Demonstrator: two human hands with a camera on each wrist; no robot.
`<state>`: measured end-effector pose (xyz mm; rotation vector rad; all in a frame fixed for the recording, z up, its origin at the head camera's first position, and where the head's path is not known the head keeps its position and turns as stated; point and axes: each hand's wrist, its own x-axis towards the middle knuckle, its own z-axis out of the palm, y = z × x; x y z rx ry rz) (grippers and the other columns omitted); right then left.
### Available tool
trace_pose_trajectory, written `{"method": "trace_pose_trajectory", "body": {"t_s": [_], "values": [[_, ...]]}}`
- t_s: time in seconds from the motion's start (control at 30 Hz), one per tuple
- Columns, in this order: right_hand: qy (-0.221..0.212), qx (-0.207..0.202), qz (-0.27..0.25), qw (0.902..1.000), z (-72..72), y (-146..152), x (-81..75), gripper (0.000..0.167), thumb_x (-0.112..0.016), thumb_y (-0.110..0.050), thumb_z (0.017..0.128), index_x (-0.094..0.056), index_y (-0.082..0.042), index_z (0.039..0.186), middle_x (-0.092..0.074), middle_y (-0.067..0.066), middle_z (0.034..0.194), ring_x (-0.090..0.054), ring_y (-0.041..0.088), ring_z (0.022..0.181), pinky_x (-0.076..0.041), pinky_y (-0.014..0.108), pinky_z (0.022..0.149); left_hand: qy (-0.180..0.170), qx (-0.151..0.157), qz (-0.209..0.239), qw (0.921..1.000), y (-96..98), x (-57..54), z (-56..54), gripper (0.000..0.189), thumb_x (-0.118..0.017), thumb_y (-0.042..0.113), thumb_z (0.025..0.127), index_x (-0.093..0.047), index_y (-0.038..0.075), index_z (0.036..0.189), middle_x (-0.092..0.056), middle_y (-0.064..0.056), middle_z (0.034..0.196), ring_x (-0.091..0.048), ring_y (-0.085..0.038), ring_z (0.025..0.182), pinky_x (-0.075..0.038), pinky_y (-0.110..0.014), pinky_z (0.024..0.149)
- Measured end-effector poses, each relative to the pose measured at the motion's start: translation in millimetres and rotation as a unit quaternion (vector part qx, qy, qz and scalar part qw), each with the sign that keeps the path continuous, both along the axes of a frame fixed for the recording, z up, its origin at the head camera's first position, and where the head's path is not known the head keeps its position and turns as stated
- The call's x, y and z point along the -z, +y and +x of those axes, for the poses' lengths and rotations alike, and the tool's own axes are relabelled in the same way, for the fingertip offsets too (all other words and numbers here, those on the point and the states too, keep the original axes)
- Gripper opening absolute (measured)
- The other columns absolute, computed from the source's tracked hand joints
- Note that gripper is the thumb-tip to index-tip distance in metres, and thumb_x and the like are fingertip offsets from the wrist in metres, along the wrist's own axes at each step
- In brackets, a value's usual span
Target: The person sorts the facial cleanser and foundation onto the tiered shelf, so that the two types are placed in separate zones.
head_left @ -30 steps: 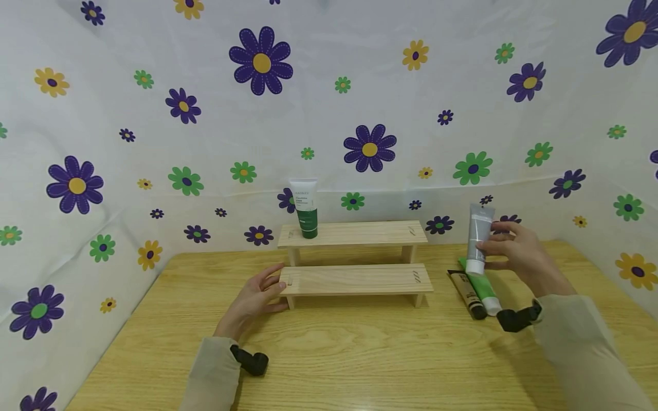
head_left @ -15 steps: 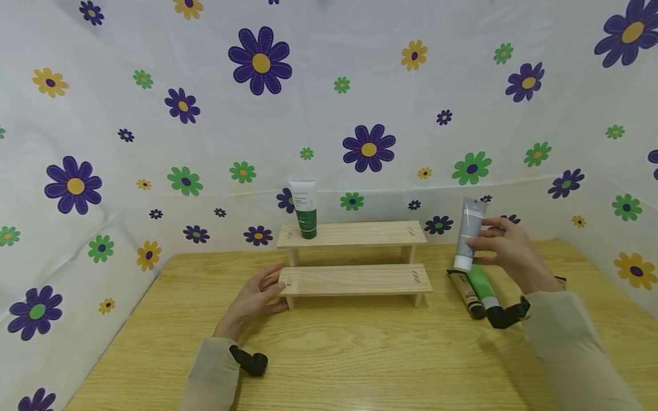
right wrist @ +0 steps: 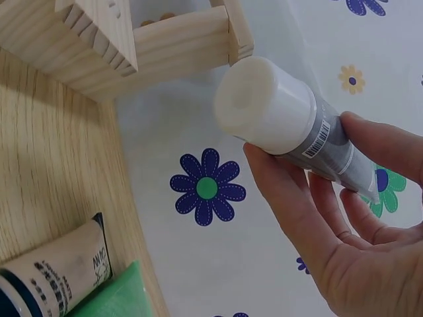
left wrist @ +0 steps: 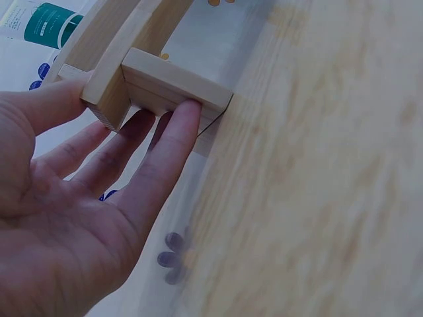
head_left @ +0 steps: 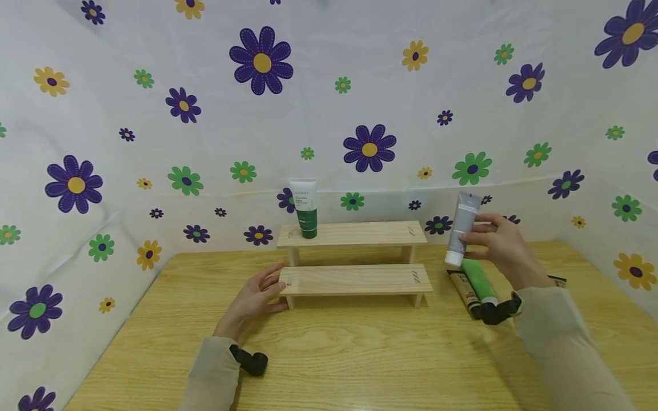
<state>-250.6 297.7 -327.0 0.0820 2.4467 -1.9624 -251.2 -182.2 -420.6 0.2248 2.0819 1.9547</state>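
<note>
Gray tube (head_left: pixel 464 218) has moved left, barcode (right wrist: pixel 316 139) showing.

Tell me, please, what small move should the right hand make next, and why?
Probably the right hand should carry the grey tube left, over the upper shelf: it holds this tube in the air, cap-down and tilted, while a green-and-white tube stands cap-down on that shelf's left end.

From in front, the head view looks forward and down at the wooden shelf (head_left: pixel 354 279); closer left and right wrist views share its left and right ends.
</note>
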Motion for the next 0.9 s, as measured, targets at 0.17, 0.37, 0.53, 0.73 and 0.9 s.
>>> {"method": "trace_pose_trajectory", "body": {"t_s": [0.17, 0.37, 0.53, 0.73, 0.9], "values": [[0.001, -0.003, -0.014, 0.9999, -2.9, -5.9, -3.0, 0.077, -0.063, -0.012, 0.102, -0.011, 0.006, 0.156, -0.032, 0.027, 0.147, -0.043, 0.039, 0.126, -0.059, 0.039, 0.087, 0.000, -0.002, -0.006, 1.0000, -0.3, -0.9, 0.5, 0.061, -0.052, 0.007, 0.106, -0.023, -0.001, 0.159, -0.032, -0.035, 0.154, -0.043, -0.051, 0.134, -0.054, -0.054, 0.094], [0.001, 0.007, -0.039, 0.9992, -6.8, -13.8, -6.8, 0.077, -0.065, -0.009, 0.100, -0.014, 0.005, 0.156, -0.037, 0.022, 0.140, -0.050, 0.028, 0.114, -0.060, 0.035, 0.083, -0.004, -0.001, -0.003, 1.0000, -0.3, -1.1, 0.5, 0.062, -0.052, 0.007, 0.106, -0.023, 0.000, 0.160, -0.033, -0.034, 0.154, -0.045, -0.048, 0.134, -0.054, -0.053, 0.094], [0.011, 0.006, -0.049, 0.9987, -8.4, -19.3, -9.5, 0.072, -0.066, -0.007, 0.099, -0.020, 0.005, 0.152, -0.039, 0.019, 0.137, -0.050, 0.027, 0.114, -0.060, 0.034, 0.082, 0.000, 0.000, 0.000, 1.0000, -0.5, -1.4, 0.7, 0.062, -0.052, 0.007, 0.106, -0.022, 0.000, 0.160, -0.033, -0.034, 0.154, -0.045, -0.048, 0.134, -0.054, -0.053, 0.093], [0.022, 0.005, -0.056, 0.9982, -8.9, -25.0, -10.7, 0.071, -0.066, -0.004, 0.099, -0.020, 0.006, 0.151, -0.040, 0.019, 0.135, -0.047, 0.026, 0.116, -0.060, 0.033, 0.081, 0.000, -0.001, -0.001, 1.0000, -0.6, -0.4, 0.6, 0.061, -0.051, 0.006, 0.106, -0.023, 0.000, 0.160, -0.032, -0.035, 0.154, -0.044, -0.050, 0.134, -0.054, -0.054, 0.094], [0.030, 0.007, -0.078, 0.9965, -10.5, -31.1, -12.0, 0.060, -0.067, -0.001, 0.097, -0.029, 0.003, 0.143, -0.041, 0.015, 0.128, -0.049, 0.022, 0.110, -0.060, 0.032, 0.079, 0.001, -0.003, 0.001, 1.0000, -0.1, -0.6, 0.9, 0.061, -0.051, 0.006, 0.106, -0.023, -0.001, 0.160, -0.032, -0.035, 0.154, -0.044, -0.050, 0.134, -0.054, -0.053, 0.093]]}}
